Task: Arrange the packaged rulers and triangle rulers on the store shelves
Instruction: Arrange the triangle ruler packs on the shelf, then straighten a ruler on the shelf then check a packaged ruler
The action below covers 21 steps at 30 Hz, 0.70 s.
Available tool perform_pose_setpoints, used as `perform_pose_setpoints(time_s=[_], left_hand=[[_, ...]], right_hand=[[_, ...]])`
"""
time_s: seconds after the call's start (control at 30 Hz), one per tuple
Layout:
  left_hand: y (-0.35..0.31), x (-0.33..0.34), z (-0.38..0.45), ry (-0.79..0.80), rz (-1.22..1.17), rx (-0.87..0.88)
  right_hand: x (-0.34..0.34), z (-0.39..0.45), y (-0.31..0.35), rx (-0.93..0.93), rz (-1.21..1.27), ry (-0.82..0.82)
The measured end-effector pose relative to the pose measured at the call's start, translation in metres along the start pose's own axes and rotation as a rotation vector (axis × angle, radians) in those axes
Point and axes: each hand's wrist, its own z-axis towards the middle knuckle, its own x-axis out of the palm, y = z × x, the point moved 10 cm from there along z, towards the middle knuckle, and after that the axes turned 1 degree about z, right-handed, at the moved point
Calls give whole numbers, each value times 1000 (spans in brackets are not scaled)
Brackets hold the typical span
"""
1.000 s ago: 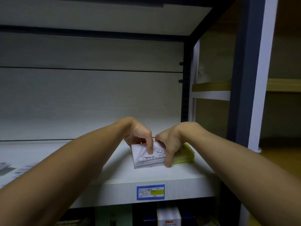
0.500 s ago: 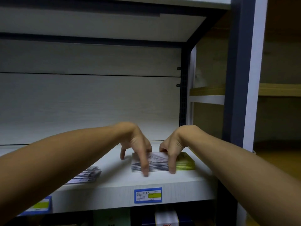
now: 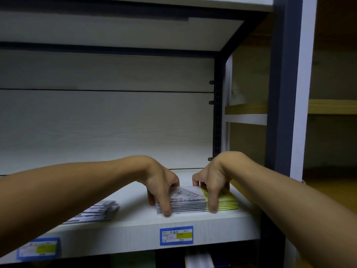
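Both hands (image 3: 162, 188) (image 3: 212, 182) gripping ruler stack (image 3: 185, 202), shelf (image 3: 135, 231)

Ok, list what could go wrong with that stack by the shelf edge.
1. The stack of packaged triangle rulers sits close to the shelf's front edge; a forward tug from the left hand or right hand might tip packs off.
2. Slippery packs may fan out when released.

Dim white shelving (image 3: 108, 120), dark upright (image 3: 278, 93)
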Motion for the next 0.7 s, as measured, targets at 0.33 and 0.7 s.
perform_pose_setpoints(time_s=[0.33,0.7], left_hand=[[-4,-19,-18,5,86,-6],[43,-60,-48,-220,57,-33]], right_hand=[[-28,-27,26,-146,93,-155],[-69,-20,54,-345,200,-415]])
